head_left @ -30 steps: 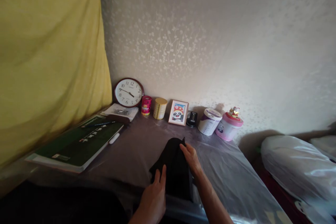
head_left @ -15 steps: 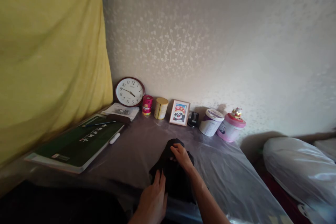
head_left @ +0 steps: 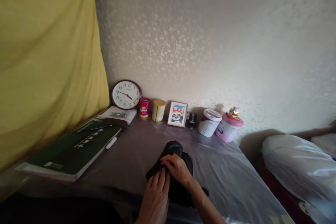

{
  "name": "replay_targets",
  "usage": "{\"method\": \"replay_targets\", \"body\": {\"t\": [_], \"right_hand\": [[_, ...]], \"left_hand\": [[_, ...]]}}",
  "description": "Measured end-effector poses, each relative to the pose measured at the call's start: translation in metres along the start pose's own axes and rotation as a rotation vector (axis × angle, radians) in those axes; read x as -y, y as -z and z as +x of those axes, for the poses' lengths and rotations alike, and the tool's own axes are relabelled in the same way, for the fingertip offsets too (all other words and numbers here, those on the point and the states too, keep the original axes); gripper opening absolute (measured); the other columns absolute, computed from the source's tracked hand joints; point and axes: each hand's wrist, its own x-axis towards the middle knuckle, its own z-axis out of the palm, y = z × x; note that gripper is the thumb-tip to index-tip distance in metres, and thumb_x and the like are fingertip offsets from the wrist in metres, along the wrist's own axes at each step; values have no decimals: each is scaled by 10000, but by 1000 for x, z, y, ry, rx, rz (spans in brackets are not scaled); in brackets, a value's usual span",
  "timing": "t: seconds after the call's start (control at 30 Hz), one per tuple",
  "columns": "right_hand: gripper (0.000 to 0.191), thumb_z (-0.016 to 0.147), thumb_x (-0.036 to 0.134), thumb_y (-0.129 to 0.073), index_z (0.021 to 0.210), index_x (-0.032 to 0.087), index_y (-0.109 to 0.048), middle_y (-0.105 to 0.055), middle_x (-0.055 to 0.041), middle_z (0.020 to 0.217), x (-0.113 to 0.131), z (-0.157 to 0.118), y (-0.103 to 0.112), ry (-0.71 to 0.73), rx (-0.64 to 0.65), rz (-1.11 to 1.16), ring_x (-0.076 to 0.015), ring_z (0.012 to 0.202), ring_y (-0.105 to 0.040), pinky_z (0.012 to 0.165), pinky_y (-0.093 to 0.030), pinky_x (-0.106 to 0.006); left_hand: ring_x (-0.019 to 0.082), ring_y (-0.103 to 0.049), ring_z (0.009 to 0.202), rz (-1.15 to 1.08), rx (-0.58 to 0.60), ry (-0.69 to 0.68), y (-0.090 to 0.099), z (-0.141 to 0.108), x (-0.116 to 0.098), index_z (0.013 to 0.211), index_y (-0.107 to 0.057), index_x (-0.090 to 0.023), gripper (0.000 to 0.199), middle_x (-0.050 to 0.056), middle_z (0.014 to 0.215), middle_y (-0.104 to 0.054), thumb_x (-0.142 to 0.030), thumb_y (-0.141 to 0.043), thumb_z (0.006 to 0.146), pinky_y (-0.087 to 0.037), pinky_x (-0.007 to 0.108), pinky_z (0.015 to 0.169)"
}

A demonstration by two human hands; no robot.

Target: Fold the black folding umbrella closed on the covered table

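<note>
A dark, rumpled black cloth item (head_left: 173, 146) lies on the table near its front edge; its exact kind I cannot make out. My left hand (head_left: 156, 190) rests on its left side, fingers stretched out and lying flat. Just above and to the right, my right hand (head_left: 177, 169) has its fingers bent and pressed together on the cloth, seemingly pinching a bit of it. The fingertips of both hands are close together, and my right forearm covers part of the cloth.
Along the wall stand a clock (head_left: 126, 94), a pink can (head_left: 144, 107), a yellow can (head_left: 159, 110), a framed panda picture (head_left: 177, 114), a small black object (head_left: 191, 120), a white tub (head_left: 209, 123) and a pink tub (head_left: 229, 127). A large green book (head_left: 70, 150) lies at left.
My right hand has moved down and left, close to my left hand. The left hand has shifted slightly and lies flatter on the black cloth. The view has tilted a little.
</note>
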Motion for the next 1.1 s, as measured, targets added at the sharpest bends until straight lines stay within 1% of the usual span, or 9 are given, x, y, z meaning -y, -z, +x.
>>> {"method": "replay_targets", "body": {"t": [0.13, 0.23, 0.37, 0.47, 0.57, 0.67, 0.8, 0.97, 1.1], "right_hand": [[245, 896, 271, -436, 982, 247, -664, -686, -21, 972, 1, -19, 1, 180, -56, -39, -168, 946, -568, 852, -445, -303], [250, 898, 258, -436, 1027, 225, -647, -653, -52, 1086, -13, -20, 0, 231, -105, -112, -194, 1111, -507, 975, -374, -381], [287, 914, 237, -387, 1089, 223, -615, -640, -57, 1121, -44, -3, -1, 219, -122, -191, -194, 1166, -483, 1033, -291, -436], [306, 923, 232, -355, 1090, 229, -612, -653, -45, 1097, -65, 15, 0, 197, -131, -213, -175, 1150, -496, 1038, -272, -430], [319, 926, 252, -339, 1044, 229, -634, -665, -34, 1067, -80, 33, 2, 163, -119, -202, -165, 1122, -511, 1021, -291, -392], [316, 908, 259, -349, 993, 237, -652, -668, -26, 1050, -90, 48, 4, 28, -106, -137, -157, 1060, -549, 957, -358, -317], [286, 857, 292, -391, 913, 224, -664, -682, -62, 973, -101, 49, 16, -261, -226, -101, -191, 947, -609, 849, -415, -296], [375, 843, 394, -317, 847, 181, -627, -676, -105, 850, -116, -1, 45, -500, -434, -75, -220, 827, -630, 726, -450, -320], [335, 789, 455, -377, 760, 192, -582, -663, -78, 758, -112, -50, 53, -765, -352, 198, -190, 688, -644, 529, -469, -259]], "left_hand": [[268, -319, 1291, -2, 142, 17, 0, -1, 1, 1357, -320, -118, 666, 107, 1430, -314, -76, -401, 697, -325, 415, 1045], [254, -330, 1288, 56, 170, 42, 1, 1, 0, 1369, -294, -132, 680, 107, 1442, -275, -49, -386, 700, -342, 385, 1036], [243, -369, 1265, 99, 132, 93, -14, 3, 2, 1369, -287, -133, 682, 126, 1432, -285, 23, -305, 705, -371, 363, 1011], [240, -393, 1249, 90, 61, 64, -28, 2, 7, 1373, -272, -139, 679, 137, 1417, -320, 30, -279, 716, -390, 357, 992], [252, -397, 1244, 71, 70, 64, -31, 1, 10, 1372, -272, -136, 688, 148, 1408, -339, 29, -288, 704, -403, 369, 977], [270, -395, 1243, 40, 108, 96, -25, 1, 8, 1375, -259, -120, 703, 166, 1403, -341, 26, -299, 688, -403, 390, 971], [299, -372, 1252, -11, 150, 128, -15, 1, 2, 1381, -210, -73, 719, 199, 1407, -317, 4, -336, 677, -373, 405, 993], [296, -360, 1259, 3, 177, 180, -6, -2, -5, 1384, -198, -76, 776, 195, 1400, -338, 39, -354, 633, -355, 417, 1003], [283, -375, 1249, 13, 121, 177, -4, -5, -7, 1386, -216, -99, 754, 173, 1393, -365, 27, -338, 653, -358, 428, 996]]}}
